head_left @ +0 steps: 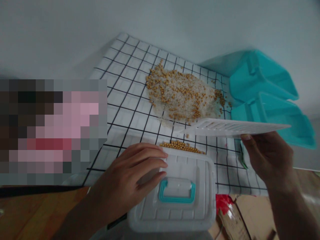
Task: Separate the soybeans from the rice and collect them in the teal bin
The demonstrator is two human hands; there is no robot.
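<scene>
My left hand (140,170) lies with its fingers stretched across the left part of a white plastic lid (185,210) that has a turquoise handle (177,200). Just past the lid's far edge is a band of yellow soybeans (181,145); whether they are inside a box or on the cloth I cannot tell. My right hand (270,156) grips the right end of a white slotted plastic sheet (225,128), thumb on its near edge. That sheet is tilted and seen nearly edge-on. Beyond it, a pile of white rice mixed with soybeans (180,93) spreads over the checked cloth.
Two turquoise plastic bins (265,76) stand at the right, one behind the other. The white cloth with black grid lines (125,90) covers the table against a pale wall (160,20). Below the front edge are cardboard (252,213) and a red wrapper (223,202). A blurred patch hides the left.
</scene>
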